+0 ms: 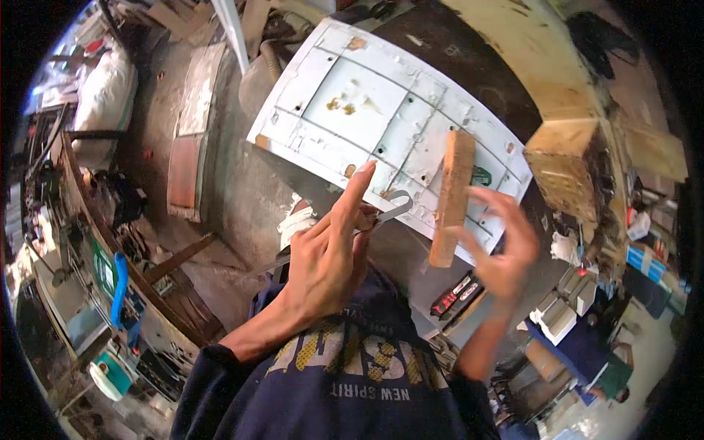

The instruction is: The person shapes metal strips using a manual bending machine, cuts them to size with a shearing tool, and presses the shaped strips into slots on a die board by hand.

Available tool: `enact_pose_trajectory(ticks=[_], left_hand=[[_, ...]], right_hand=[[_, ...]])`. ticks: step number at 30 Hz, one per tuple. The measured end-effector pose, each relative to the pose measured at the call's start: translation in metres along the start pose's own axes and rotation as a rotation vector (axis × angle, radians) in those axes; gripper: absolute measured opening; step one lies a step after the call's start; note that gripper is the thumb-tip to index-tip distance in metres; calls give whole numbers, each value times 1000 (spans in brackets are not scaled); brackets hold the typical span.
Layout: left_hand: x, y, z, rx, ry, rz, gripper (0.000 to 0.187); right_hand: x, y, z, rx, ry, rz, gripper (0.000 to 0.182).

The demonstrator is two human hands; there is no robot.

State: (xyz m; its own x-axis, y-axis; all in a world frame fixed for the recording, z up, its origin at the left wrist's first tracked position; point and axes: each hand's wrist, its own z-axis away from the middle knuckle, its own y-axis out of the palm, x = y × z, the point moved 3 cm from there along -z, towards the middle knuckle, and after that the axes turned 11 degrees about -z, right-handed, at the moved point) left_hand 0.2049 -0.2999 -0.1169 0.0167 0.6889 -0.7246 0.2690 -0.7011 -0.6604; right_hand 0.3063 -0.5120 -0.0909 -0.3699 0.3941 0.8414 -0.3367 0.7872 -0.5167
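Note:
My left hand (326, 253) is closed around a thin metal strip (394, 208) with a curved end, its index finger pointing up over the near edge of a white panel. The strip's other part runs behind the hand. A wooden block (453, 194) stands out lengthwise above the panel's right part, with the curved fingers and thumb of my right hand (502, 246) at its right side. The white panel (323, 136) has dark grid lines, small holes and brown patches.
A red and black box (456, 295) lies below the block. To the right stand a wooden box (565, 158) and white blocks (561, 319). A blue-handled tool (120, 290) is at the left, near a white sack (104, 103). A person (617, 372) is at the lower right.

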Motion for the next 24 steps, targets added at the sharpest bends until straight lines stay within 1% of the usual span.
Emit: enact_pose_trajectory(ticks=[2, 3, 5, 6, 7, 9, 10, 11, 13, 15, 17, 18, 21, 24], left_hand=[[13, -1, 4, -13, -44, 14, 78], [21, -1, 6, -34, -74, 5, 78], [38, 1, 12, -25, -94, -26, 80], [48, 2, 14, -69, -234, 49, 65], [64, 2, 18, -88, -265, 35, 65], [101, 10, 22, -6, -383, -28, 44], [114, 14, 22, -127, -503, 26, 28], [135, 22, 25, -193, -436, 29, 27], [160, 33, 26, -313, -429, -84, 28], [182, 44, 24, -340, -440, -133, 28], [198, 52, 21, -355, -453, -180, 28], [203, 56, 19, -370, -473, -181, 27], [212, 60, 13, -391, -482, -229, 26], [212, 62, 14, -407, -477, -209, 27]], right_hand=[[2, 45, -27, 176, -76, -145, 46], [-5, 57, -35, 211, -86, -156, 46], [-21, 92, -48, 395, -180, -271, 41], [-28, 107, -55, 404, -176, -297, 38], [-34, 124, -63, 438, -184, -315, 38], [-48, 157, -80, 516, -233, -240, 35], [-56, 173, -90, 538, -283, -214, 32], [-63, 189, -101, 557, -295, -214, 32], [-75, 217, -116, 598, -351, -229, 31], [-84, 239, -132, 653, -346, -208, 31], [-93, 256, -146, 676, -438, -189, 30], [-93, 262, -151, 705, -453, -125, 29], [-102, 275, -161, 768, -451, -99, 28], [-102, 278, -164, 791, -443, -112, 28]])
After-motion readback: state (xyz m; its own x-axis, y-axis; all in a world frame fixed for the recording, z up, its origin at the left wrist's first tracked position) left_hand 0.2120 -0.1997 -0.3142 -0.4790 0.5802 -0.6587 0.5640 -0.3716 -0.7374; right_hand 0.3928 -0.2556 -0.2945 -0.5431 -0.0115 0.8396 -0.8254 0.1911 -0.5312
